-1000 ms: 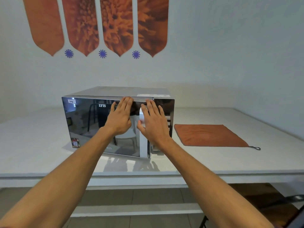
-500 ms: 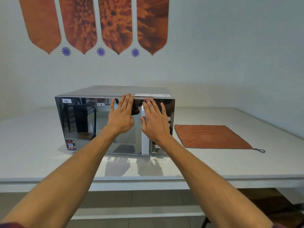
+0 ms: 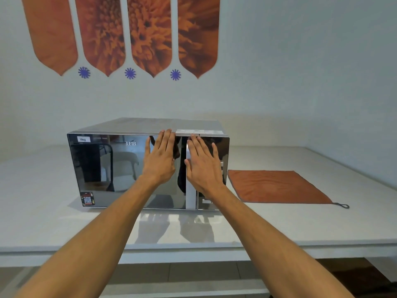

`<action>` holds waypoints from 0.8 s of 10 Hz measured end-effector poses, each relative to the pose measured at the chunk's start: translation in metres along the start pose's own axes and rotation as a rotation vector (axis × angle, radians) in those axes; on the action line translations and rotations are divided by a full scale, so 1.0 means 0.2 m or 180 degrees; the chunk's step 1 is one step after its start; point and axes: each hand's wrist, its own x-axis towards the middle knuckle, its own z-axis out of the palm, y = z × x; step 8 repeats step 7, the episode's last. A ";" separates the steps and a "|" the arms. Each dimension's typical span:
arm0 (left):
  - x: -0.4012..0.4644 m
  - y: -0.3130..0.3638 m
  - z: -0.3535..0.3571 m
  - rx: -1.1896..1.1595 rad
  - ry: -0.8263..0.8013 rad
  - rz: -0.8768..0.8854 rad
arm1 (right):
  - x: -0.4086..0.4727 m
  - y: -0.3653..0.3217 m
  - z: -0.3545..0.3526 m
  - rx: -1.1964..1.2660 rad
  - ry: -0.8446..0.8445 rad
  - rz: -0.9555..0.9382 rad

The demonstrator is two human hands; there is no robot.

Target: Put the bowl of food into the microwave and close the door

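A silver microwave point(image 3: 120, 168) with a dark mirrored door stands on the white table point(image 3: 279, 222). Its door lies flush with the front. My left hand point(image 3: 160, 158) rests flat on the right part of the door, fingers up and together. My right hand point(image 3: 203, 163) lies flat over the white handle strip and the control panel, fingers spread a little. Neither hand holds anything. The bowl of food is not visible; the mirrored door hides the inside.
An orange cloth point(image 3: 277, 187) with a small loop lies flat on the table to the right of the microwave. The wall behind carries orange flower panels point(image 3: 129, 33). The table's front edge runs just below my forearms.
The microwave door has swung from slightly ajar to flush with the front under both palms. My hands have moved forward with it and stay flat against it.
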 end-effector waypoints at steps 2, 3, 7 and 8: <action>0.00 -0.01 0.02 -0.0020 0.0025 -0.0012 | 0.00 -0.01 0.03 0.0147 0.0078 0.0052; -0.01 0.01 0.02 -0.0072 -0.0050 -0.0033 | -0.01 -0.01 0.03 0.0189 -0.0005 0.0063; -0.24 0.04 -0.11 -0.0197 -0.0206 -0.0097 | -0.08 0.07 -0.18 0.0326 -0.0132 -0.0064; -0.24 0.04 -0.11 -0.0197 -0.0206 -0.0097 | -0.08 0.07 -0.18 0.0326 -0.0132 -0.0064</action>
